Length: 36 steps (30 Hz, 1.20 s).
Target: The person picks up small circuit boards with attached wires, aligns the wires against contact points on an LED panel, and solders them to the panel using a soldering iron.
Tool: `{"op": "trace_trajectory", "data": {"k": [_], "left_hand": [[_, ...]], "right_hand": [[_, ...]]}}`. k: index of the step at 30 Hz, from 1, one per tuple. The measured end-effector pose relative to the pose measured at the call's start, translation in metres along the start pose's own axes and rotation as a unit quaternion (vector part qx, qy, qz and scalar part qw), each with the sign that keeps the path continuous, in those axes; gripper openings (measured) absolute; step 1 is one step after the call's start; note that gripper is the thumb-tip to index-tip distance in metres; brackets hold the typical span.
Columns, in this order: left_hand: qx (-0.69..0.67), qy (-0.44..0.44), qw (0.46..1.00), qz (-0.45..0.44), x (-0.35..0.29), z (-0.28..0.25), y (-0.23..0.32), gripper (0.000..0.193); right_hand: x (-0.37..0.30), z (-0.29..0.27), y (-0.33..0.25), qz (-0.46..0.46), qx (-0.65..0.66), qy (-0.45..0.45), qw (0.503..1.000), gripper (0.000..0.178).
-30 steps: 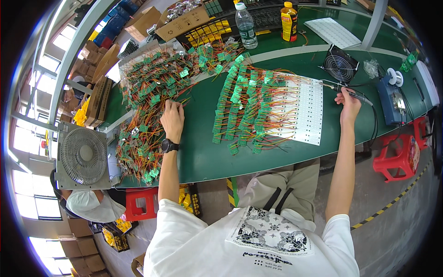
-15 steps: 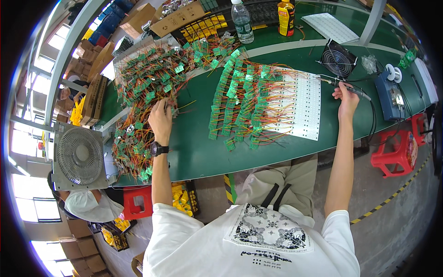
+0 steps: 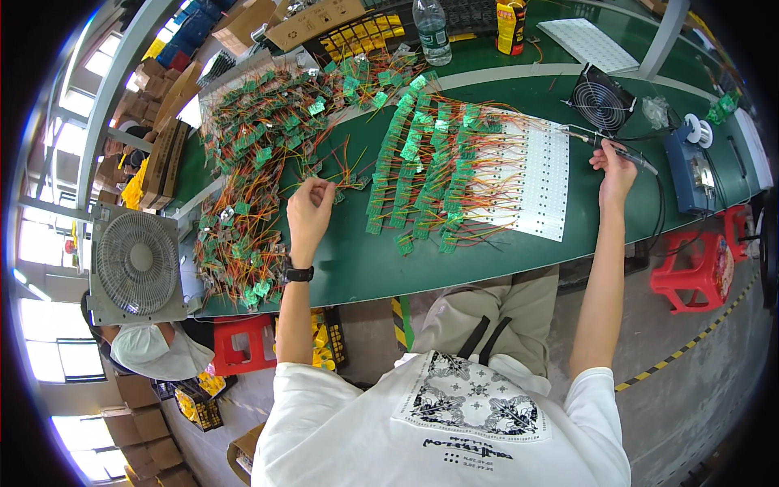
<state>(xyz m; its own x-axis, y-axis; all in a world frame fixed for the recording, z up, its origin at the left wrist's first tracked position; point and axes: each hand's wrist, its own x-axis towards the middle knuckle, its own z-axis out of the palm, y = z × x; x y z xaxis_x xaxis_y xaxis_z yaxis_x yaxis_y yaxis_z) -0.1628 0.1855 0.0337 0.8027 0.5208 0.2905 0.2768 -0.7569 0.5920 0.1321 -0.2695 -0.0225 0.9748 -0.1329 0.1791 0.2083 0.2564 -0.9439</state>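
My right hand [image 3: 614, 172] is closed round a soldering iron [image 3: 637, 158], its tip pointing left over the right edge of a white perforated panel [image 3: 545, 178]. Rows of small green circuit boards [image 3: 406, 154] with red and yellow wires lie along the panel's left side, their wires reaching over it. At the right edge of a big heap of wired green boards [image 3: 268, 134], my left hand [image 3: 308, 217] has its fingers pinched together. Just beyond those fingertips a few loose wired boards [image 3: 353, 180] lie on the green table; what the pinch holds is hidden.
A round black fan [image 3: 599, 99] and a blue soldering station [image 3: 690, 169] with a solder spool stand at the right. A water bottle [image 3: 432, 34] and a yellow-and-black bottle [image 3: 510, 28] are at the back. A grey fan [image 3: 138, 258] is at the left; a red stool [image 3: 694, 269] stands on the floor.
My left hand has moved right and nearer to me from the heap, and a few wired boards now lie apart from it. The right hand with the soldering iron has hardly moved.
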Motion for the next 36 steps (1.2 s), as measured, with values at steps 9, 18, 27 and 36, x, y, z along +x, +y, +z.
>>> {"op": "trace_trajectory", "data": {"k": [9, 18, 27, 36], "left_hand": [[0.193, 0.056, 0.979, 0.032, 0.021, 0.036, 0.005, 0.035], [0.062, -0.072, 0.994, -0.048, 0.023, 0.02, 0.002, 0.033], [0.03, -0.142, 0.989, -0.011, 0.031, 0.012, -0.022, 0.039], [0.018, -0.023, 0.998, 0.057, 0.036, -0.003, -0.021, 0.029]], "right_hand": [[-0.001, -0.002, 0.003, 0.006, 0.001, 0.004, 1.0, 0.016], [-0.001, -0.003, -0.001, 0.008, -0.003, 0.001, 1.0, 0.016], [0.0, -0.002, 0.003, 0.004, 0.005, -0.005, 1.0, 0.018], [0.0, -0.002, 0.002, 0.004, -0.003, -0.002, 1.0, 0.018]]}}
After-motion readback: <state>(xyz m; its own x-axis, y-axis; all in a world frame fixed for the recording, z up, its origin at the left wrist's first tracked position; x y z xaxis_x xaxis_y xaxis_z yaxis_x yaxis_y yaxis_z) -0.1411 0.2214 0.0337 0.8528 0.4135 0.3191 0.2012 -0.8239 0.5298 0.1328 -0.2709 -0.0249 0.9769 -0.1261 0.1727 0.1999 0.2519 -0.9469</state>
